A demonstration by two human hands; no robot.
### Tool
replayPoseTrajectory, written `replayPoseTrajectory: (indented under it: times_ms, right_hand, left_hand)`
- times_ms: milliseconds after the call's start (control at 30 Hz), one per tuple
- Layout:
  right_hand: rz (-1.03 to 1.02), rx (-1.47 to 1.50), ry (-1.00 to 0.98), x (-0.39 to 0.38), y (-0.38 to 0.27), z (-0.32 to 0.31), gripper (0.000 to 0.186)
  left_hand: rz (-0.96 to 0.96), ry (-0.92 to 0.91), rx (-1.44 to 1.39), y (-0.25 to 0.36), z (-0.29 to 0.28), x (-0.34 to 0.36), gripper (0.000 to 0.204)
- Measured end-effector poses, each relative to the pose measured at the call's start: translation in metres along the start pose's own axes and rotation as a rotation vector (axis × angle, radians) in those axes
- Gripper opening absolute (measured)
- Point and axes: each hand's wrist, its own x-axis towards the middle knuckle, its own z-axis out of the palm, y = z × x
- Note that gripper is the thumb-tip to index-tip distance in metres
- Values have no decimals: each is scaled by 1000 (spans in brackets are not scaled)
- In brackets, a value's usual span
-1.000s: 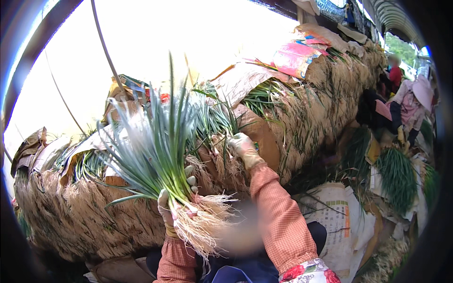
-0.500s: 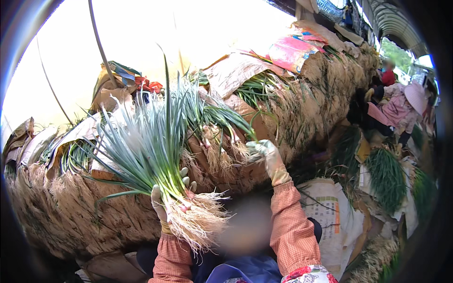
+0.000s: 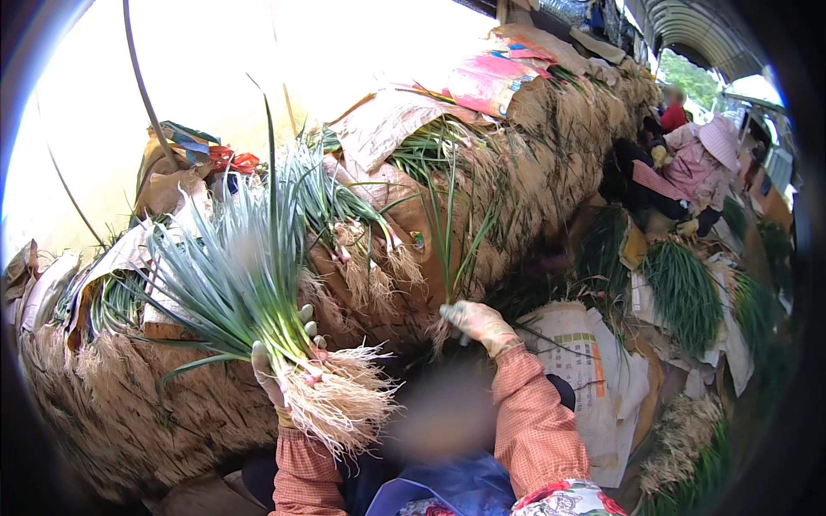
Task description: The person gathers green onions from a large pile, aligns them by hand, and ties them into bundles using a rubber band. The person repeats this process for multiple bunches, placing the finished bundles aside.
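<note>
A thick bunch of scallions [image 3: 258, 297] rests in my gloved left hand [image 3: 268, 378], whose fingers wrap round the pale stems. Its green leaves fan up and to the left, and the long stringy roots hang toward me. To the right, my gloved right hand [image 3: 484, 325] pinches a thin scallion [image 3: 448, 275] near its base, leaves upright and roots dangling below the fingertips. Between and beyond my hands, several loose scallions [image 3: 357, 249] lie on brown sacking with their roots over the edge.
A long stack of scallions [image 3: 551, 163], roots outward, runs across in front, partly under sacks [image 3: 387, 129]. At the right a person in a pale hat [image 3: 688, 168] crouches by scallion bundles [image 3: 684, 288]. A white sack [image 3: 576, 361] lies beside my right arm.
My right hand has drawn a scallion off the loose ones toward me, and it now stands upright. The left hand still holds the bunch. The whole view has shifted slightly.
</note>
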Motion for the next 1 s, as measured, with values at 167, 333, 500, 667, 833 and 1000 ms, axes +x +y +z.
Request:
replayPoseTrajectory:
  times_ms: [167, 333, 500, 667, 833, 1000]
  right_hand:
    - [-98, 189, 502, 43, -70, -19, 49]
    - [-88, 482, 117, 144, -71, -9, 34]
    - [-314, 1442, 406, 61, -116, -51, 27]
    - [-302, 1002, -5, 21, -74, 15, 27]
    - [-143, 745, -108, -6, -89, 41, 33]
    - [-530, 148, -27, -20, -106, 66, 44]
  left_hand:
    - [60, 64, 59, 0, 7, -4, 74]
    - [95, -23, 0, -6, 34, 5, 75]
    - [27, -138, -63, 12, 25, -7, 90]
    - [-44, -97, -128, -10, 35, -2, 93]
    - [125, 206, 224, -19, 43, -18, 86]
    - [-125, 45, 145, -25, 38, -11, 85]
